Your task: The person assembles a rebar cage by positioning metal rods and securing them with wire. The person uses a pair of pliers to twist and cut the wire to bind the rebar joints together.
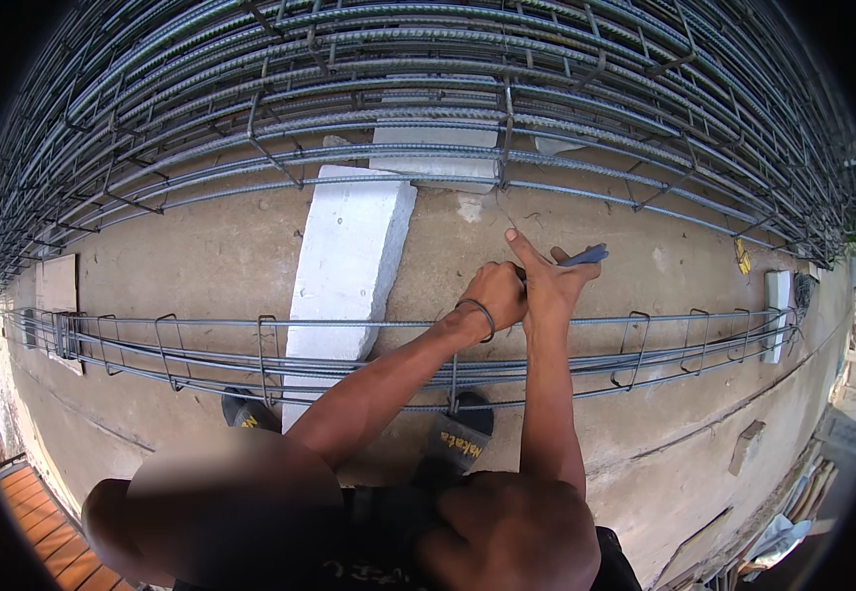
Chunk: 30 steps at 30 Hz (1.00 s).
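My left hand (498,295), with a dark band at its wrist, is curled in a fist against my right hand; what lies inside it is hidden. A dark piece shows between the two hands. Across my right hand (549,277) lies a blue-handled hand tool (589,255), its handle end sticking out to the right; the right thumb is stretched out up and left. A thin wire (507,214) shows just beyond the thumb. Both hands are over the far side of a long, narrow rebar cage (398,366) with rectangular stirrups (269,358), which runs across in front of me.
Stacked rebar cages (428,114) fill the far side. A white foam block (346,251) lies under the near cage, another white block (776,318) under its right end. My shoes (474,414) stand at its near side. A yellow object (743,256) is by the stack at right.
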Tool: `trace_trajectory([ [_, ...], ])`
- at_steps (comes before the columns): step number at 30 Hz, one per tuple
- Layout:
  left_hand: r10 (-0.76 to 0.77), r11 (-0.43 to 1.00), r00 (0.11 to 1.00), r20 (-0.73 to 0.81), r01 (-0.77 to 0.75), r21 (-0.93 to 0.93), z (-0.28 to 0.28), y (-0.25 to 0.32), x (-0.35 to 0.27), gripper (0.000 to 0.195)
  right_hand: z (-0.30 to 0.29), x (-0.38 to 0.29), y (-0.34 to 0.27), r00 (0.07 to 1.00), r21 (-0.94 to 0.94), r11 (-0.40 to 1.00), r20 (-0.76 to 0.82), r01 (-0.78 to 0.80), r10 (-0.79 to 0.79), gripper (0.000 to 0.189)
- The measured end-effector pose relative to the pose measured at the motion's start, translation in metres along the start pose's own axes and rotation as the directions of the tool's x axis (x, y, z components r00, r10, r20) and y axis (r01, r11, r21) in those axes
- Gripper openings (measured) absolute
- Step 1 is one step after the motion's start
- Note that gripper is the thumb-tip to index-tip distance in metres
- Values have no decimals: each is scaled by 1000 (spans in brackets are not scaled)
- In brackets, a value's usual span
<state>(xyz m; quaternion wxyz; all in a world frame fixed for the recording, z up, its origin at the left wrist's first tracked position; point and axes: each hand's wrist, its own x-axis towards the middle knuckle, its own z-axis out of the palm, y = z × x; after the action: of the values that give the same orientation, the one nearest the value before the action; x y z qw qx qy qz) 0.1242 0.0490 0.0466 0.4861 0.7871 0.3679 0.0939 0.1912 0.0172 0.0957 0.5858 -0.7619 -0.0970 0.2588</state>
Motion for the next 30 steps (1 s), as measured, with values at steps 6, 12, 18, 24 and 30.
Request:
trace_trajectory([
  [6,53,970,998,26,-57,238,17,-2,-1,22,-4,11,42,954,-19,996,-285,92,-94,91],
  [12,-189,980,916,-353,201,-2,11,-9,6,25,42,58,16,977,157,969,121,-191,173,19],
  [18,-187,598,839,510,509,-618,-52,-34,18,26,41,81,40,762,451,774,645,-445,62,14],
  [24,-220,420,829,514,556,-717,-40,-22,10,23,36,68,23,715,365,817,694,-447,82,19],
  [30,-333,447,792,512,610,-654,-37,-17,18,17,11,62,19,730,105,935,656,-338,190,43],
])
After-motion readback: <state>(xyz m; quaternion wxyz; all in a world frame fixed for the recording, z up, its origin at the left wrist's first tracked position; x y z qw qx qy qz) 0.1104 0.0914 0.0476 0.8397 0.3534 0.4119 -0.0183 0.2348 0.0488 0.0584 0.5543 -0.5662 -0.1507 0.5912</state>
